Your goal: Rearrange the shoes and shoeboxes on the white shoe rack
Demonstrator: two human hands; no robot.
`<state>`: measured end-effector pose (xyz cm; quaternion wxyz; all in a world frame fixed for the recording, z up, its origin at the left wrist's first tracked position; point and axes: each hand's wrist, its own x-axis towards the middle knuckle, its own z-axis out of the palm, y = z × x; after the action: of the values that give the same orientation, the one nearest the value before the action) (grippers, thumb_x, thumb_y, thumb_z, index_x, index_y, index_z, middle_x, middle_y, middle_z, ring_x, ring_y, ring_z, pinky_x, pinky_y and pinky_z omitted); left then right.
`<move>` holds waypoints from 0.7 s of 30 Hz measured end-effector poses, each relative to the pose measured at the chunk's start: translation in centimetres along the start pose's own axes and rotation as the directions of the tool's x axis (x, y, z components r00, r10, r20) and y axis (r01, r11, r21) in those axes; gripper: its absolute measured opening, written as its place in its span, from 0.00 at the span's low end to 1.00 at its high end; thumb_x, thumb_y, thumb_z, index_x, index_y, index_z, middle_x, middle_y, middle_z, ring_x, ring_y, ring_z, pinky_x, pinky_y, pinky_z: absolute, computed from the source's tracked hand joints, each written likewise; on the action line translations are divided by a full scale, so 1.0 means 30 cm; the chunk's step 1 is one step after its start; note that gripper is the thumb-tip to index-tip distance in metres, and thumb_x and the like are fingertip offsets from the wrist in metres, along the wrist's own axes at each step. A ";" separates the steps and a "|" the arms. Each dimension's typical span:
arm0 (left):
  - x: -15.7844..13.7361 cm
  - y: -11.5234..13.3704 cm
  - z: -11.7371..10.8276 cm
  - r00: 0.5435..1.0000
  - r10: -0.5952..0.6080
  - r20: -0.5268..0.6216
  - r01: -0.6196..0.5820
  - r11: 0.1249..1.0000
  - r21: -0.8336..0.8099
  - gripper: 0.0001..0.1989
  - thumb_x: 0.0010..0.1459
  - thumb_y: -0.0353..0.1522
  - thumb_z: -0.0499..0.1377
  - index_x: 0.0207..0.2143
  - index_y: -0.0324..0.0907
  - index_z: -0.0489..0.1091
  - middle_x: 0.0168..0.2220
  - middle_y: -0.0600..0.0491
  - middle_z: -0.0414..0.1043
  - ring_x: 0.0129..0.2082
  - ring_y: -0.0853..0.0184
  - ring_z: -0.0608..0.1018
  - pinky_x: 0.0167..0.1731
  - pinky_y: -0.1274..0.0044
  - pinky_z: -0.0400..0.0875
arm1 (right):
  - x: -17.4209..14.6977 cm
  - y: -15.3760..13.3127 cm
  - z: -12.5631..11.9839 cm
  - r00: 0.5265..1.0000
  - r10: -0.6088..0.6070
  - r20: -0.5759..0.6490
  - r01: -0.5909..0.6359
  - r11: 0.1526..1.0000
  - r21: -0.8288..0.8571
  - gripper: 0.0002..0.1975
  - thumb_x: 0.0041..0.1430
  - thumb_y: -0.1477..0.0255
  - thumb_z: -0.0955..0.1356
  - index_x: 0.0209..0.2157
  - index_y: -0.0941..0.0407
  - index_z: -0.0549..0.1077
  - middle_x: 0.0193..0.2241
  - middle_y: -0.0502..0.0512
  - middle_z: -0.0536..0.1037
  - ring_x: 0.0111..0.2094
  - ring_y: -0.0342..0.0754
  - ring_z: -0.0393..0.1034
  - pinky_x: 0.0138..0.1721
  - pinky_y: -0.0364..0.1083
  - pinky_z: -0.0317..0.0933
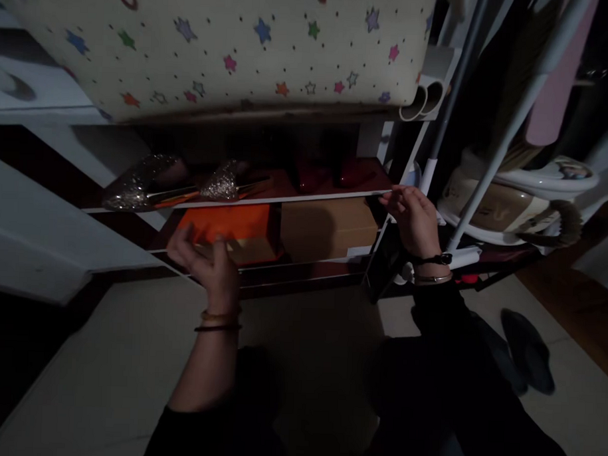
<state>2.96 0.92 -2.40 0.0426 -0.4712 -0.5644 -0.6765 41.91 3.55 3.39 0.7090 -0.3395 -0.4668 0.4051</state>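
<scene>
In the dim light, my left hand (205,264) is in front of an orange box (234,222) on the lower shelf, its fingers apart and nothing in them. Whether it touches the box I cannot tell. My right hand (415,218) has its fingertips pinched at the right front corner of the upper shelf (265,199). A brown cardboard box (328,229) sits beside the orange one. Along the upper shelf stand a pair of glittery high-heeled shoes (220,182) and a pair of dark red shiny shoes (313,178).
A cream star-patterned cloth cover (290,54) overhangs the shelves. At right are grey poles (507,135), a pink item (552,103) and a beige-and-white container (494,201). Dark slippers (526,352) lie on the pale floor (144,355). A white panel (49,226) borders the left.
</scene>
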 end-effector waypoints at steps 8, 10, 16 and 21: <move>0.039 0.270 0.252 0.881 0.265 0.391 -0.190 0.957 -0.219 0.19 0.64 0.40 0.61 0.56 0.46 0.69 0.60 0.44 0.66 0.65 0.57 0.67 0.66 0.62 0.62 | 0.233 0.008 0.107 0.947 -0.099 0.305 0.235 0.861 -0.450 0.30 0.65 0.46 0.68 0.59 0.49 0.73 0.59 0.57 0.77 0.61 0.54 0.70 0.66 0.60 0.60; 0.059 0.299 0.327 0.856 0.236 0.461 -0.173 0.969 -0.175 0.23 0.61 0.41 0.64 0.56 0.43 0.69 0.61 0.41 0.64 0.65 0.54 0.66 0.66 0.60 0.62 | 0.266 0.013 0.132 0.903 -0.098 0.418 0.346 0.742 -0.573 0.32 0.64 0.50 0.70 0.65 0.49 0.69 0.64 0.58 0.72 0.65 0.57 0.65 0.69 0.62 0.55; 0.077 0.288 0.422 0.847 0.147 0.510 -0.131 0.989 -0.067 0.28 0.55 0.37 0.67 0.56 0.37 0.68 0.58 0.37 0.67 0.62 0.51 0.70 0.64 0.58 0.63 | 0.287 0.044 0.180 0.861 0.042 0.507 0.439 0.443 -0.782 0.44 0.55 0.66 0.78 0.71 0.45 0.61 0.63 0.63 0.68 0.64 0.65 0.64 0.66 0.64 0.58; 0.089 0.262 0.449 0.869 0.109 0.483 -0.110 0.994 -0.025 0.21 0.52 0.36 0.68 0.49 0.41 0.72 0.52 0.40 0.72 0.60 0.51 0.72 0.62 0.60 0.66 | 0.301 0.057 0.214 0.864 0.128 0.487 0.432 0.307 -0.848 0.36 0.62 0.68 0.74 0.70 0.45 0.63 0.55 0.65 0.74 0.57 0.64 0.70 0.59 0.64 0.62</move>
<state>14.04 10.19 4.03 -0.0607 -0.6563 -0.5306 -0.5330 37.60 13.03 7.54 0.2770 -0.5297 -0.7999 0.0538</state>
